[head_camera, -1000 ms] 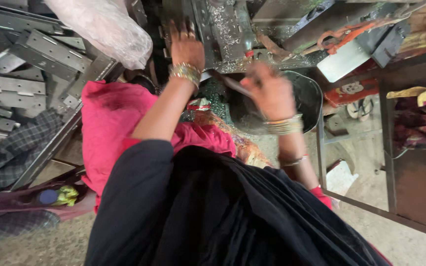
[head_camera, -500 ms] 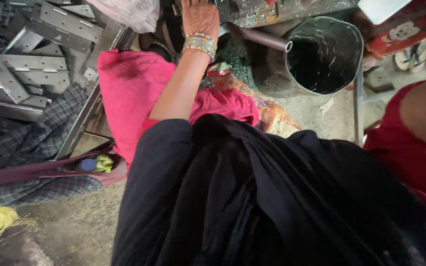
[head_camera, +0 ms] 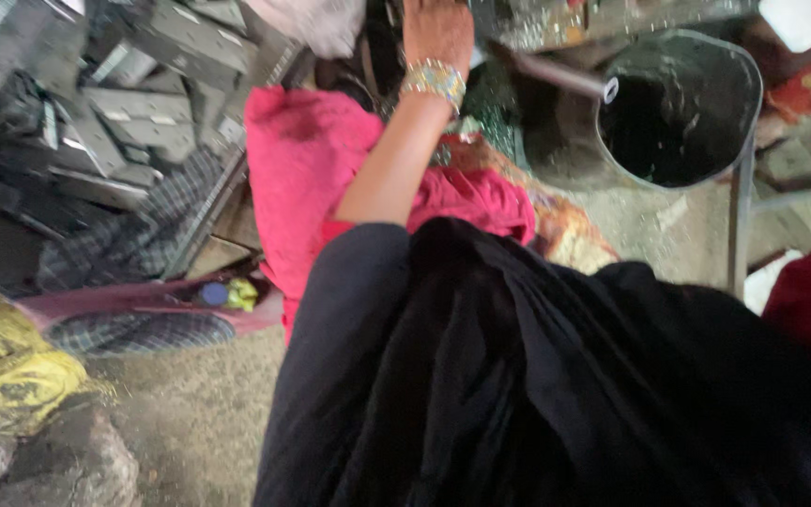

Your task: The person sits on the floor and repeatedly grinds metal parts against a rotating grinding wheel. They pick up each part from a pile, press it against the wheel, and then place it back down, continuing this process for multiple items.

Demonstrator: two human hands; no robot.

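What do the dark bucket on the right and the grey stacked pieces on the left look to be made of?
The bucket looks like dark, dull metal or hard plastic; its thin rigid rim shows, but blur leaves it open. The stacked pieces look like bare grey sheet metal: flat, angular, with a matte sheen. The left hand reaches between them.

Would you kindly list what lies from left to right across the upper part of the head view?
Pile of grey metal brackets → pink cloth → left hand with bangles → dark bucket.

The left hand [head_camera: 437,33] is stretched forward at the top edge, with beaded bangles [head_camera: 434,80] on the wrist. Its fingers are cut off, just beside a grey metal pipe [head_camera: 556,73].
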